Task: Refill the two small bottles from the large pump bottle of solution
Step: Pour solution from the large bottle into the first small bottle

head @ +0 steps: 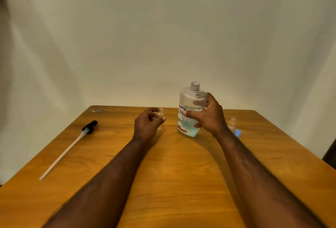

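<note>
The large clear bottle (189, 100) holds pale blue liquid in its lower part; its threaded neck is uncovered and it leans slightly. My right hand (209, 116) grips its right side at mid height. My left hand (148, 124) holds a small clear bottle (160, 114), mostly hidden behind the fingers, just left of the large bottle. A second small clear bottle (232, 123) stands to the right, behind my right wrist, with a small blue cap (237, 132) beside it. The black pump head with its long white tube (72, 144) lies on the table at the left.
The wooden table (172, 173) ends at a pale wall close behind the bottles. A small clear item (96, 110) lies at the table's far left corner. A dark object (330, 153) shows at the right edge beyond the table.
</note>
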